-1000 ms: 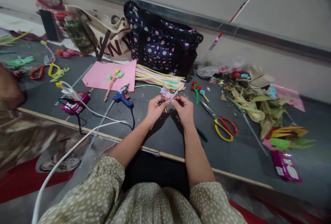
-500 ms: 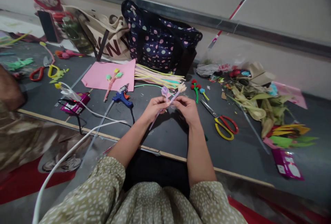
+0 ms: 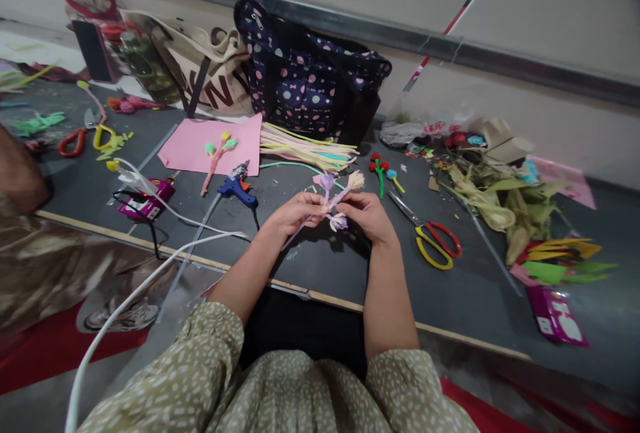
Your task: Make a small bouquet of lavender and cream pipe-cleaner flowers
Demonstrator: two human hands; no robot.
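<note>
Dark tabletop (image 3: pixel 320 263), crowded along its back edge by a patterned bag (image 3: pixel 310 79). At frame centre, your left hand (image 3: pixel 300 211) pinches the flower bunch (image 3: pixel 341 199) by its stems, probably to hold them together while the heads fan clear of your fingers. Your right hand (image 3: pixel 369 216) meets the stem below the cream head (image 3: pixel 355 181); whether it grips or only touches, cannot tell. Glue gun (image 3: pixel 239 189) lies left of centre, scissors (image 3: pixel 433 246) right, pipe cleaners (image 3: pixel 300 146) behind: seemingly kept within reach. White cord (image 3: pixel 215 235) crosses lower left, possibly a snag for your left forearm.
</note>
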